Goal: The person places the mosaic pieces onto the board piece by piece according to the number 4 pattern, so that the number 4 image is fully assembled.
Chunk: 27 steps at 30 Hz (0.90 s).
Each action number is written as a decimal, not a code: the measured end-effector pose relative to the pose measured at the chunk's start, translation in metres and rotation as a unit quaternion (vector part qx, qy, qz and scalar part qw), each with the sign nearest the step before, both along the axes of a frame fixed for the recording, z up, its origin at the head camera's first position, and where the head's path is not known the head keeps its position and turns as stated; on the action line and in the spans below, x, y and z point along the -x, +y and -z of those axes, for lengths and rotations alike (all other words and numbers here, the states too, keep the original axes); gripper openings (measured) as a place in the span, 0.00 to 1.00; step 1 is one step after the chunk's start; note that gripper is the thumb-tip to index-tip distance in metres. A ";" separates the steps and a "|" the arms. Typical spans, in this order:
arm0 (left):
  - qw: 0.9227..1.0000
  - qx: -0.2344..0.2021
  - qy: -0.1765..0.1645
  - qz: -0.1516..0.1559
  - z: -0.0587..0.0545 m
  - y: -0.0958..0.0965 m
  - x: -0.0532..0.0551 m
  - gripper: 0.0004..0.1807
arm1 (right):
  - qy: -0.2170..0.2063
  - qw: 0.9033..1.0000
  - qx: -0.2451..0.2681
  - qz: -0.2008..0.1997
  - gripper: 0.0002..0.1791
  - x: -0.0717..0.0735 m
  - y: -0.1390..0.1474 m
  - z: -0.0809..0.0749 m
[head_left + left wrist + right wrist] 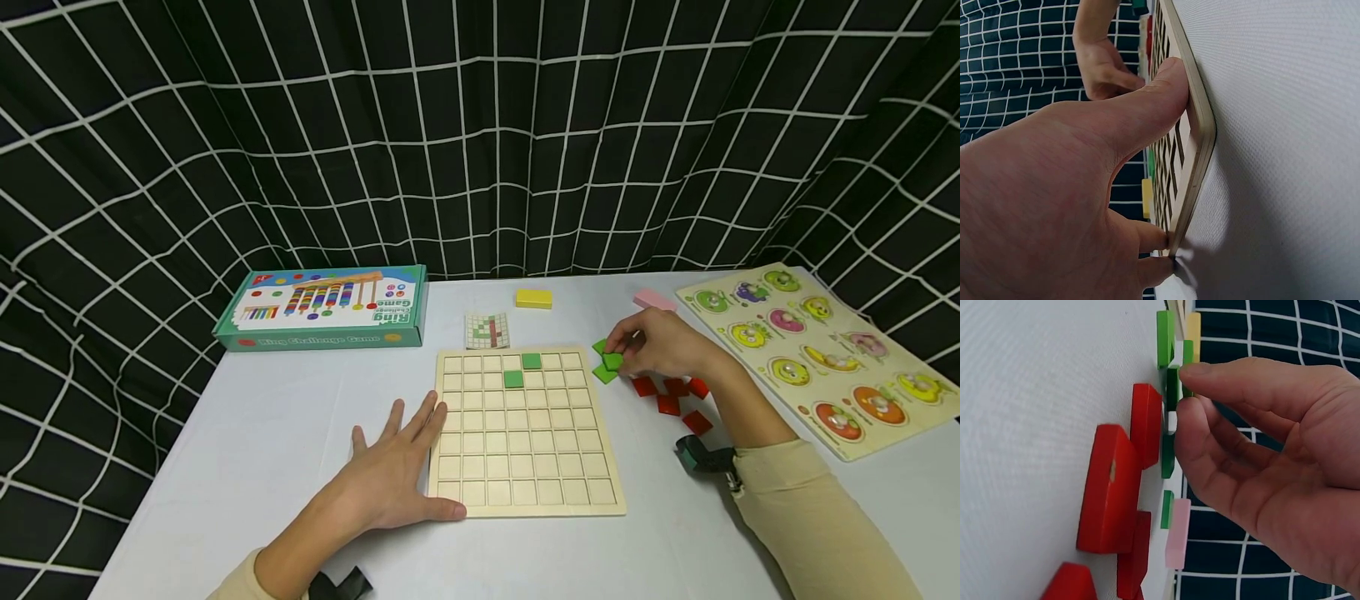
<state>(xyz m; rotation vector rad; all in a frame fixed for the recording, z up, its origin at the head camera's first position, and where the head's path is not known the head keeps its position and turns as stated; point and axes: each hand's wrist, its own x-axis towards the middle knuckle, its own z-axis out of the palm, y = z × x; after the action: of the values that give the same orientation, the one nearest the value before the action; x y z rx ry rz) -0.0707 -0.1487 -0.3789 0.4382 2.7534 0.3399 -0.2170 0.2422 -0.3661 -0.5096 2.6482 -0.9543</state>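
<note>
A wooden grid board [540, 511] lies flat on the white table, with one green tile [531, 361] in its top row and another green tile [513, 379] in the row below. My left hand [386, 486] rests along the board's left side, fingers spread, its thumb [1169, 84] on the near left corner. To the right of the board, my right hand [663, 343] pinches a square green tile [1187, 365] between thumb and fingertips, over other loose green tiles [604, 375]. Several red tiles [669, 405] lie scattered just below that hand.
A small pattern card [476, 323] lies behind the board. Farther back are a yellow block [534, 299] and a pink piece [654, 299]. A Ring Challenge Game box [330, 340] stands at back left; a fruit puzzle board [825, 358] lies at right. Black gridded curtain [480, 125] surrounds the table.
</note>
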 end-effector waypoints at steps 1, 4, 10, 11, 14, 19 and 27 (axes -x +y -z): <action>1.000 0.000 0.000 0.000 0.000 0.000 0.000 0.70 | 0.000 1.000 0.000 0.000 0.14 0.000 0.000 0.000; 1.000 -0.002 0.001 -0.002 0.001 0.000 0.000 0.70 | -0.006 1.000 0.010 -0.004 0.14 0.000 -0.003 0.000; 1.000 -0.004 0.001 -0.005 0.001 0.000 0.000 0.70 | -0.009 1.000 0.024 -0.014 0.14 -0.002 -0.010 -0.002; 1.000 -0.004 0.001 -0.005 0.001 0.000 0.000 0.70 | -0.008 1.000 0.024 -0.014 0.14 -0.003 -0.012 -0.003; 1.000 -0.005 0.001 -0.004 0.001 0.000 0.000 0.70 | -0.007 1.000 0.019 -0.013 0.13 -0.005 -0.017 -0.004; 1.000 -0.003 0.001 -0.001 0.001 0.000 0.000 0.70 | -0.025 0.999 0.022 -0.004 0.12 -0.009 -0.030 -0.006; 1.000 -0.005 0.003 -0.002 0.001 0.000 0.000 0.70 | -0.045 0.998 0.050 0.006 0.13 -0.017 -0.055 -0.010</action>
<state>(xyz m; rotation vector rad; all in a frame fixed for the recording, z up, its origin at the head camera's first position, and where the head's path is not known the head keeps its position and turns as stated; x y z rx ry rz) -0.0712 -0.1491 -0.3799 0.4364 2.7597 0.3530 -0.2002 0.1872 -0.3561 -0.4605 2.5358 -1.0926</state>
